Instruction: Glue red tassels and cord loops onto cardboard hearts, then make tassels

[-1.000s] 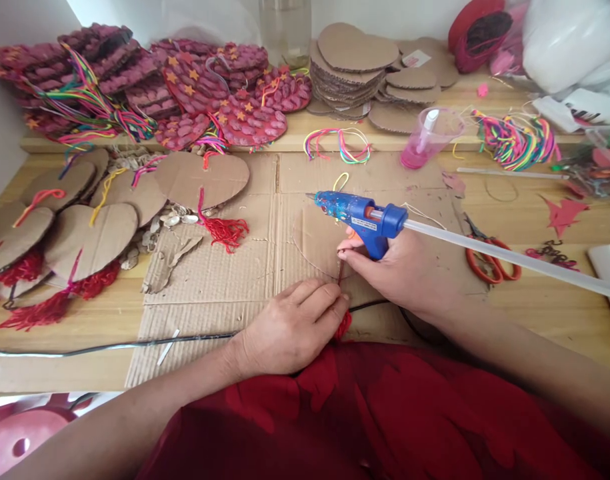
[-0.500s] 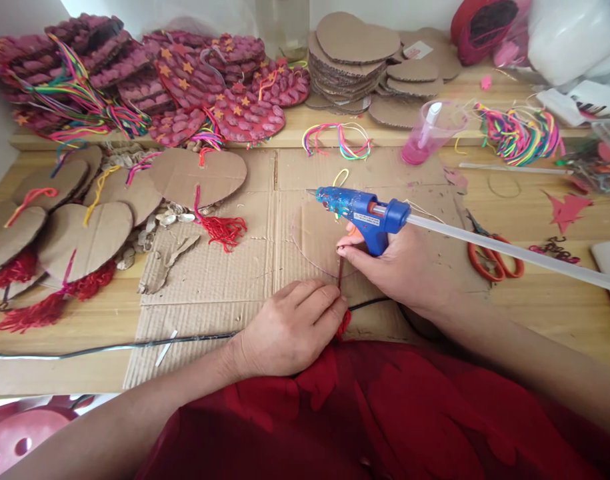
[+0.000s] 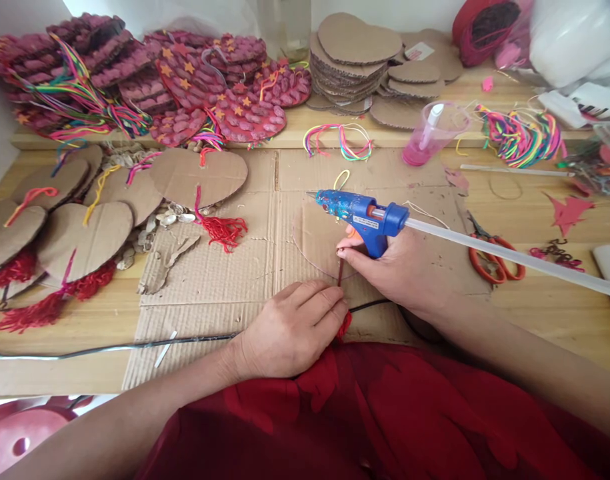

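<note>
My right hand (image 3: 405,270) is closed around the handle of a blue glue gun (image 3: 359,212), whose nozzle points left and whose clear glue stick (image 3: 509,255) juts out to the right. A cardboard heart (image 3: 317,240) lies flat under the gun on a corrugated sheet. My left hand (image 3: 289,330) rests at the heart's lower tip, fingers curled, pinching a red tassel (image 3: 343,324) whose cord runs up to my right thumb.
Cardboard hearts with red tassels (image 3: 69,233) lie at left. Decorated red hearts (image 3: 195,87) and plain heart stacks (image 3: 355,60) line the back shelf. Orange scissors (image 3: 495,257), a pink cup (image 3: 432,133), coloured cords (image 3: 522,137) and a black cable (image 3: 109,347) lie around.
Almost nothing has moved; both hands stay in place, and the view has shifted only slightly.
</note>
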